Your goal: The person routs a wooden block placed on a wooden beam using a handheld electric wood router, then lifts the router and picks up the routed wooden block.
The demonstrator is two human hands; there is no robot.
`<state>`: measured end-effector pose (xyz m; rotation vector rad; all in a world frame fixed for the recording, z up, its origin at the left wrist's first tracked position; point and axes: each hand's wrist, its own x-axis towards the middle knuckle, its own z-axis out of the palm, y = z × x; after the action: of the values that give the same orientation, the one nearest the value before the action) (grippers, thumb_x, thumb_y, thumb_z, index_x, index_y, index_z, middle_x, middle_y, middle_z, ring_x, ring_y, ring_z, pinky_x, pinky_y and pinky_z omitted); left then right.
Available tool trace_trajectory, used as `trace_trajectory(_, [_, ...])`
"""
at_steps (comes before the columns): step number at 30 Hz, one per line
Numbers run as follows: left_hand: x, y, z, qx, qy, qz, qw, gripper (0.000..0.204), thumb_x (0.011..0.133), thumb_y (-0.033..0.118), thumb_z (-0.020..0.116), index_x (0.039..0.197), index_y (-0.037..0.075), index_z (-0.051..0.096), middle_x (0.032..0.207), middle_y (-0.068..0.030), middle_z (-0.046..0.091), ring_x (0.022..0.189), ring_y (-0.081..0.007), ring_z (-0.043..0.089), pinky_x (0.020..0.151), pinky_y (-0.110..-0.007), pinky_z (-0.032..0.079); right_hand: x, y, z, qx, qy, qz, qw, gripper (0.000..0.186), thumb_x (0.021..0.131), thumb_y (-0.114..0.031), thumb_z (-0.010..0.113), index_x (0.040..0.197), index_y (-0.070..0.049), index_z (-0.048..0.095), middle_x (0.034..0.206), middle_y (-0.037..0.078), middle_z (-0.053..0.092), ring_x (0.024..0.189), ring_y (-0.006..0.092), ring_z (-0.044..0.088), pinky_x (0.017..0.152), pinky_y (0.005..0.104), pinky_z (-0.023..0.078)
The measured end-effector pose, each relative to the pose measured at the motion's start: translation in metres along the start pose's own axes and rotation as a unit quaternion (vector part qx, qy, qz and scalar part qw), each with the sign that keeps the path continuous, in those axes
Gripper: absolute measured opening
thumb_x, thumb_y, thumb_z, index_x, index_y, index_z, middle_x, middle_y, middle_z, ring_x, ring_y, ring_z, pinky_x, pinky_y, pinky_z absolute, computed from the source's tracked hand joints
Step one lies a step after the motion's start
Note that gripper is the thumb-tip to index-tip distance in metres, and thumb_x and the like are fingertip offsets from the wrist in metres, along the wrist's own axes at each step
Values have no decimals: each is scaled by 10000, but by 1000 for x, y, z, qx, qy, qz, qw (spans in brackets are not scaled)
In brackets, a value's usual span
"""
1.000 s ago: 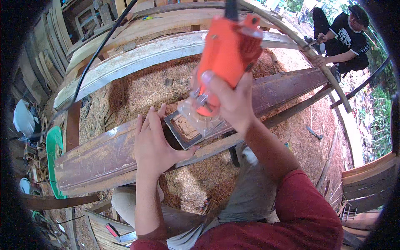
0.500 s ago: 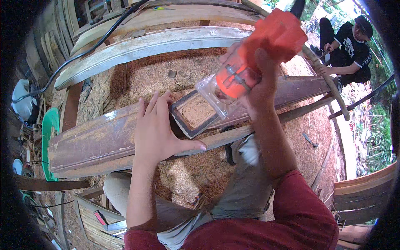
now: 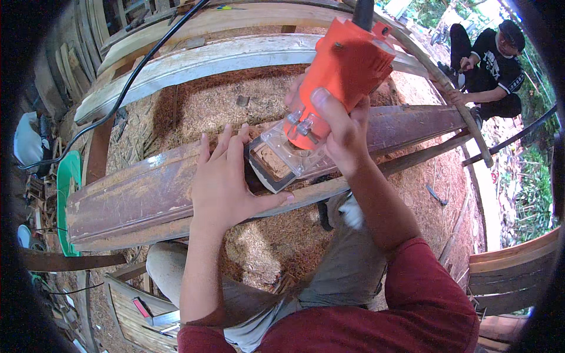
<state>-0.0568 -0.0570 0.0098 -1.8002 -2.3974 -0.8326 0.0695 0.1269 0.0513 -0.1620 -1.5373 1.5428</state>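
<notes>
My right hand is wrapped round an orange trim router with a clear plastic base. The router's base lies over the right part of a small rectangular wood block. That block has a dark rim and a pale, rough recess with wood dust in it. The base hides the block's right side and the router bit. Against the block's left end rests my left hand, fingers spread and thumb along its near side. Beneath both is a long brown moulded plank, dusted with sawdust.
A whitish plank lies beyond, and a black cord crosses at the left. A green plastic chair stands at the plank's left end. Another person crouches at the far right, holding a wooden pole. Shavings cover the ground.
The router has come down and left, its clear base now covering more of the block's right side. My left hand stays at the block's left end.
</notes>
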Motion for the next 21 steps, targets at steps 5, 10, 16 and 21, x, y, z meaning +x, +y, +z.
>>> trace_trajectory(5, [1,-3,4,-13,12,16,1000,1224,628,674,907,1515,-44,463,1442,-321,625,1494,-424,501,1305,-612,228,-3,3,2,-27,15,20,999,308,905,-86,824,1182,-31,701,1005,19,756,867,104,722,775,300,592])
trace_trajectory(10, [0,-4,6,-11,20,18,1000,1192,629,663,908,1492,-42,483,1429,-318,633,1483,-421,514,1302,-609,238,-4,-2,0,-112,-53,4,992,341,983,-79,676,1302,21,606,1110,134,726,981,225,745,851,391,632])
trace_trajectory(16, [0,-7,7,17,-2,19,1000,1272,637,662,919,1570,-30,401,1530,-208,604,1451,-397,544,1306,-595,242,-3,5,4,-114,-28,-41,992,278,940,-93,765,1186,7,685,1000,62,750,896,146,728,797,334,609])
trace_trajectory(21, [0,-6,9,-12,39,33,999,1192,607,635,929,1480,-47,490,1427,-293,641,1456,-415,541,1288,-612,270,-4,6,5,-97,6,-43,994,270,901,-127,840,1116,-13,725,940,12,759,799,92,710,732,292,590])
